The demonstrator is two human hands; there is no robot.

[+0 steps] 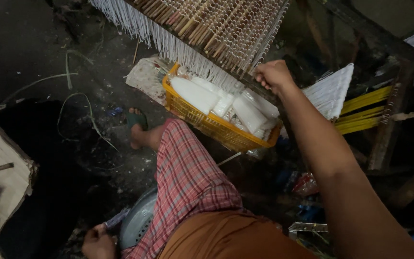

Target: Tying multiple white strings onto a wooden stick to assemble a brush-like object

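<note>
My right hand [273,76] is closed on the lower edge of a wooden rack [216,29] that holds rows of thin sticks with white strands hanging below. Under the rack stands a yellow plastic crate [207,123] filled with clear bags of white candles [195,94]. My left hand [97,242] is low at the bottom left and grips a small dark tool [117,219] near a grey metal basin [137,221]. My leg in a red checked cloth [188,177] stretches toward the crate, the foot in a green sandal [136,120].
The floor is dark and dirty, with loose cords [80,103]. A wooden box [5,172] sits at the left edge. To the right are a white fringed bundle [329,91], yellow sticks [362,112] and a dark wooden frame [394,96]. Wrappers lie at lower right [305,184].
</note>
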